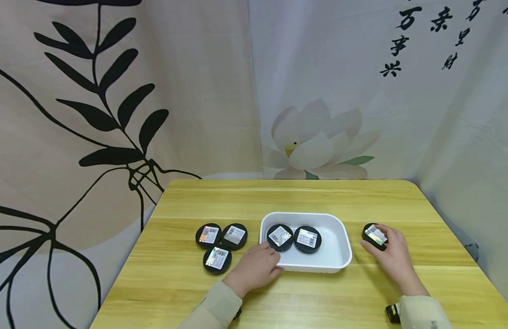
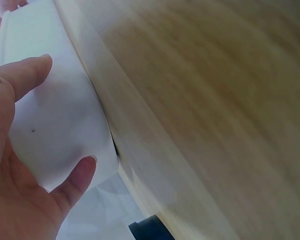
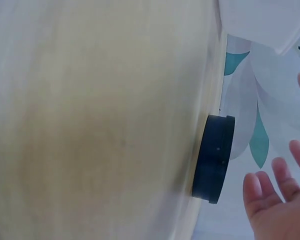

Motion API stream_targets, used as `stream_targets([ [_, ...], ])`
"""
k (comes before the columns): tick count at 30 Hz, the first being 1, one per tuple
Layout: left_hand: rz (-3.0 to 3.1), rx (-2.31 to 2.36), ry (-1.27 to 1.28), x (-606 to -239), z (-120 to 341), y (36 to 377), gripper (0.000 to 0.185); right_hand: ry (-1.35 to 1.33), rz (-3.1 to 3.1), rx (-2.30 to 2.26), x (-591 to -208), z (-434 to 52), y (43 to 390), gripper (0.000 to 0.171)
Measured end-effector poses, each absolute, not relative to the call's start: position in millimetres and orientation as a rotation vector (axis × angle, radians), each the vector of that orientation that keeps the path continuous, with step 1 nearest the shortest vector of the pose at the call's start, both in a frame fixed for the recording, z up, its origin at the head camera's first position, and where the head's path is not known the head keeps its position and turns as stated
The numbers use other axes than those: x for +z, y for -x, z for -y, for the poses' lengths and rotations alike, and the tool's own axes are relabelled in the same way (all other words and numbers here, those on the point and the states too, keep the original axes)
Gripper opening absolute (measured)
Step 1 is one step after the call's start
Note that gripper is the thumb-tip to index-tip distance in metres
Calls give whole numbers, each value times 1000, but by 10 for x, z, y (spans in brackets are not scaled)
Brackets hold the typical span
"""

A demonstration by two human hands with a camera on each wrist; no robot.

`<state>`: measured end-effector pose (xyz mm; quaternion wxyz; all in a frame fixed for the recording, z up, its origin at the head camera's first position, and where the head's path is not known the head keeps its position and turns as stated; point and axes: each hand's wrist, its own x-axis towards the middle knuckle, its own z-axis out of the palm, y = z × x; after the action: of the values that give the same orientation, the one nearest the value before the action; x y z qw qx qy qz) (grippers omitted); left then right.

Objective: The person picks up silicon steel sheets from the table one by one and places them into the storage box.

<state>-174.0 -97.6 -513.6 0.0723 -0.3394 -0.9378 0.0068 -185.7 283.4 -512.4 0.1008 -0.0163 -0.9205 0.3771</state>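
Note:
At the front left corner of a white tray, my left hand rests with its fingertips on the rim. The left wrist view shows its thumb along the tray's long wall and a finger round the corner. Two flat round black containers with barcode labels lie inside the tray, side by side. My right hand hovers over another round black container on the table. In the right wrist view this container lies flat on the wood, and the spread fingers are apart from it.
Three more black containers lie in a cluster on the wooden table, left of the tray. A printed cloth hangs behind the table. Beside the right sleeve a small black and yellow object shows.

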Motion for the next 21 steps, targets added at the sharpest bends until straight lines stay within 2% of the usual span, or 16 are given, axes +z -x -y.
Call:
stream_targets([
  [10, 2826, 5, 1020, -5115, 979, 1729, 31, 113, 2667, 1147, -5170, -2932, 1877, 78],
  [21, 2827, -2, 1028, -5113, 981, 1729, 31, 182, 2751, 1150, -5168, -3067, 1893, 89],
])
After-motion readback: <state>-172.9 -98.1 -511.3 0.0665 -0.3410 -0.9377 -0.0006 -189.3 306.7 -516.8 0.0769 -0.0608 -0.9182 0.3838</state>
